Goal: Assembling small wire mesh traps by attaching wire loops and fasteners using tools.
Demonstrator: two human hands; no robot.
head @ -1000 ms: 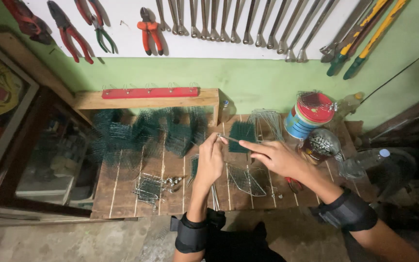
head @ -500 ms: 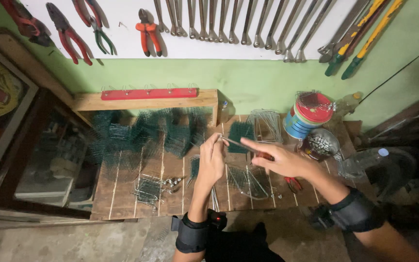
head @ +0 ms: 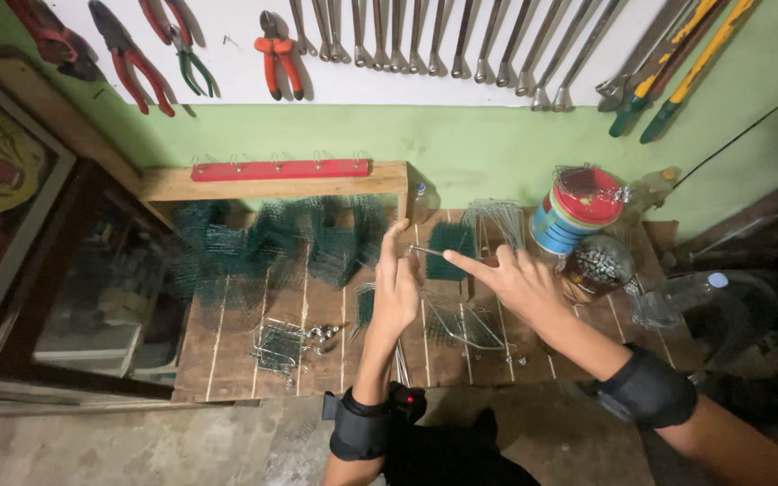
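Both hands meet over the middle of the wooden bench (head: 227, 342). The left hand (head: 395, 288) stands with fingers raised and pinches one end of a thin wire (head: 427, 251); the right hand (head: 520, 283), at 3 o'clock from it, grips the other end between thumb and forefinger, the rest of its fingers loosely curled. The wire hangs just above the bench, in front of a small green mesh piece (head: 450, 248) at 12 o'clock.

As a judgement of progress: a good deal looks done. Folded green mesh pieces (head: 272, 243) are heaped at 9 to 10 o'clock from the hands, under a red hook rail (head: 281, 169), and bent bare wire frames (head: 461, 324) lie at 6 o'clock below the right hand. A smaller wire bundle (head: 279, 346) lies at 8 o'clock. The wire in hand seems mid-shaping, not yet joined to anything.

A striped tin (head: 574, 211) and a jar of small metal parts (head: 598, 265) stand at 2 o'clock. Pliers (head: 276, 54) and spanners (head: 461, 40) hang on the wall.
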